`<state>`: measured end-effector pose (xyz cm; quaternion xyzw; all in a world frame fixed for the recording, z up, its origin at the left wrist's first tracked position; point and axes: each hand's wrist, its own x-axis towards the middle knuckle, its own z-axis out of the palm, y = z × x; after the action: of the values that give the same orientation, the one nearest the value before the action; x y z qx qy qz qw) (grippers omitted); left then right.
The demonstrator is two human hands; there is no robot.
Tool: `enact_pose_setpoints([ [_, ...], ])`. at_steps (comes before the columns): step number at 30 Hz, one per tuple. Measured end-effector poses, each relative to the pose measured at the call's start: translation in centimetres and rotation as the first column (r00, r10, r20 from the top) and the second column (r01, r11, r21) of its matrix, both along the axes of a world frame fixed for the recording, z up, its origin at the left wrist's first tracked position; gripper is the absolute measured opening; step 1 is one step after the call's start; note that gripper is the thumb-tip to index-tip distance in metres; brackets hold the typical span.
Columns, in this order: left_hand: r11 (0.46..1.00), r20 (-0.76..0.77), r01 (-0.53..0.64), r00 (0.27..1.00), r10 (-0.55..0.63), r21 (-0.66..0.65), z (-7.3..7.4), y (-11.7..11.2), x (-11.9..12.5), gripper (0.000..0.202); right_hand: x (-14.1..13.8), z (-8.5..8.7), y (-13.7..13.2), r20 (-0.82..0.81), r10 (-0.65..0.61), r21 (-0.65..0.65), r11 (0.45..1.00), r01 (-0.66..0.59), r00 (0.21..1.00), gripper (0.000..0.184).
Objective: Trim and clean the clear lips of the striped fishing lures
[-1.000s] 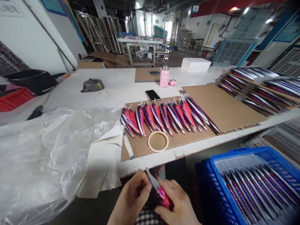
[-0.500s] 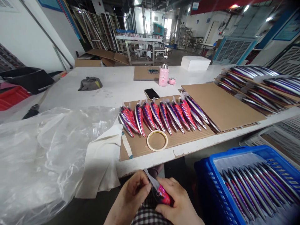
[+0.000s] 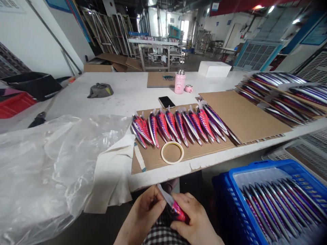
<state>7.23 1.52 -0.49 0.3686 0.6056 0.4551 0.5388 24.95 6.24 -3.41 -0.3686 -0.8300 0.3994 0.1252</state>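
Low in the head view, in front of the table edge, my right hand (image 3: 195,216) is wrapped round a pink and purple fishing lure (image 3: 179,211). A pale translucent lip (image 3: 166,195) sticks up from the lure's dark head. My left hand (image 3: 146,211) is closed at that lip, thumb and forefinger pinched against its edge; whether a scrap of tape is between them I cannot tell. On the cardboard beyond lies a row of similar lures (image 3: 170,126), and in front of them a roll of masking tape (image 3: 172,162).
A blue basket (image 3: 230,180) of lures stands at my right, below table height. Clear plastic sheeting (image 3: 58,163) and white cloth (image 3: 112,177) hang over the table's left edge. Farther back are a phone (image 3: 166,101), a pink bottle (image 3: 180,83) and stacked lures (image 3: 278,78).
The view has shifted very slightly. Both hands keep their grip on the lure and its lip, with almost no visible movement.
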Motion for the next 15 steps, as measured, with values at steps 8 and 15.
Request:
enact_pose_setpoints([
  [8, 0.997, 0.083, -0.048, 0.996, 0.043, 0.055, -0.04, -0.48, 0.47, 0.029, -0.18, -0.27, -0.19, -0.126, -0.082, -0.065, 0.995, 0.074, 0.989, 0.069],
  [15, 0.997, -0.080, 0.034, 0.996, -0.029, 0.068, 0.19, -0.15, 0.13, 0.019, 0.20, -0.02, 0.01, -0.100, -0.041, -0.007, 0.999, 0.040, 0.994, 0.064],
])
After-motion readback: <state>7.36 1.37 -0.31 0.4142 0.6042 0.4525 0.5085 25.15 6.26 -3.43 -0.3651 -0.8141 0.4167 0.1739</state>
